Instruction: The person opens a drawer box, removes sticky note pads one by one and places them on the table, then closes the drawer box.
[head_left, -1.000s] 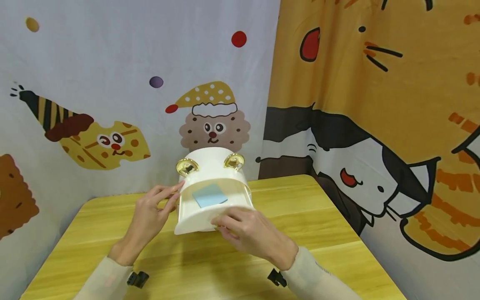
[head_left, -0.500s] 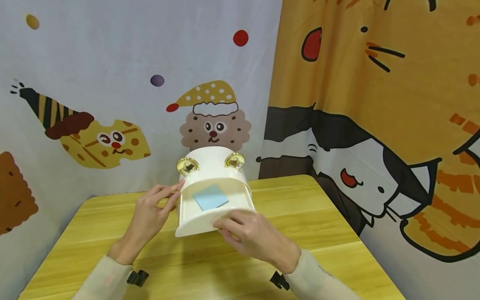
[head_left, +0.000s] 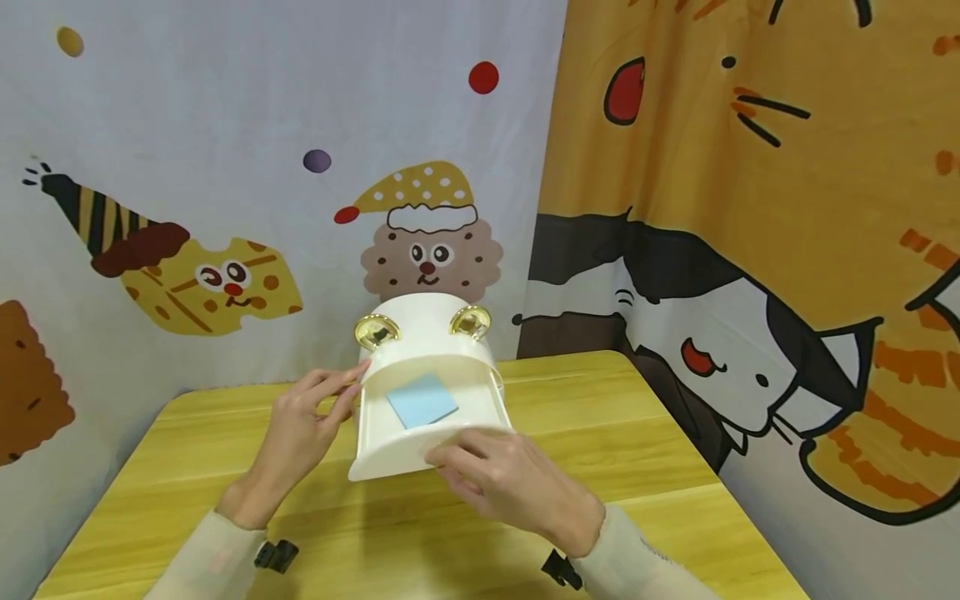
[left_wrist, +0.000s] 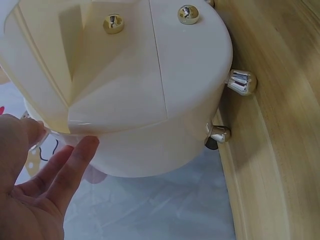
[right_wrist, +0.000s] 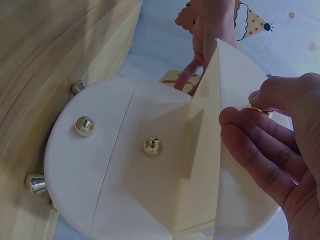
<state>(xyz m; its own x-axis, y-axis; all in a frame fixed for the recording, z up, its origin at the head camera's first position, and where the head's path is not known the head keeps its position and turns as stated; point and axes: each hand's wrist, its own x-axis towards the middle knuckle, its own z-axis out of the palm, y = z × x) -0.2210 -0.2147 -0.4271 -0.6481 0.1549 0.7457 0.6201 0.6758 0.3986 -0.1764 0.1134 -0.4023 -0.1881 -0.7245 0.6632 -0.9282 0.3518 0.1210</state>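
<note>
A white rounded drawer box [head_left: 423,321] with gold ear-like ornaments stands on the table, its top drawer [head_left: 375,457] pulled out toward me. In that drawer lies a blue square of paper [head_left: 422,400], perhaps a sticky note pad. My right hand [head_left: 506,479] pinches the top drawer's gold knob [right_wrist: 262,111] between thumb and fingers. My left hand [head_left: 303,429] rests its fingertips against the box's left side, and in the left wrist view those fingers [left_wrist: 75,170] are nearly straight. Two lower drawer fronts bear round gold knobs [right_wrist: 152,147]; both are closed.
The box stands on gold feet [left_wrist: 242,82] upon the yellow wooden table [head_left: 637,433]. Close behind the table hangs a cartoon-printed curtain [head_left: 225,150]. A black wrist device [head_left: 276,557] sits at my left cuff.
The top drawer has slid slightly farther out toward me, my right hand moving with it. More of the blue paper shows. My left hand has stayed in place on the box.
</note>
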